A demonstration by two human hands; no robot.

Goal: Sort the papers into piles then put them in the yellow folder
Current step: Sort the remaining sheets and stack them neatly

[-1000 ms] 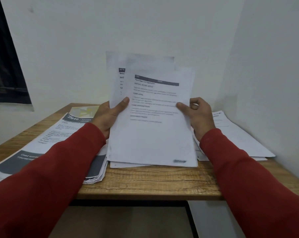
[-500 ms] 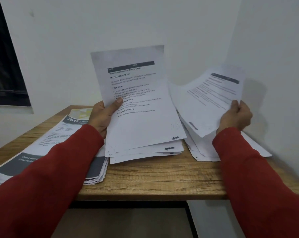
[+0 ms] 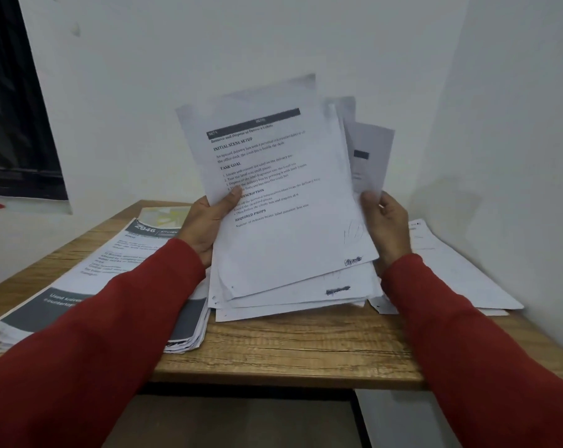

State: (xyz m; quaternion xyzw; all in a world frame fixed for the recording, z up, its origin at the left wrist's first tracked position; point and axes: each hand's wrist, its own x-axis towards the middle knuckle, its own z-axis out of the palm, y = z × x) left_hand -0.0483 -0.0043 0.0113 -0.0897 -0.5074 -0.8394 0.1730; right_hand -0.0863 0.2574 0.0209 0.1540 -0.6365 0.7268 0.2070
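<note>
Sorting is under way and, by the look of it, far from finished. The left hand (image 3: 206,226) holds a sheaf (image 3: 286,205) of printed sheets upright above the bench (image 3: 290,354), thumb pressed on the front page, fingers behind; its grip is closed on the stack. The right hand (image 3: 387,227) pinches the right edge of the sheaf, where a few sheets (image 3: 369,156) fan out behind the front page; its grip too is closed on paper, though which sheet it has cannot be told.

Two piles already lie on the bench. A thick left pile (image 3: 96,286) with grey-banded covers sits beside the left sleeve, and a thinner right pile (image 3: 461,279) of plain white sheets lies against the wall corner. Both look like sorted results, but that is a judgement.

The held sheaf looks several sheets deep, so more sorting is likely needed. A pale yellowish patch (image 3: 164,216) shows at the far end of the left pile; it may be the yellow folder, partly buried, but this cannot be confirmed. No papers are seen inside any folder, so the filing step seems not yet begun.
</note>
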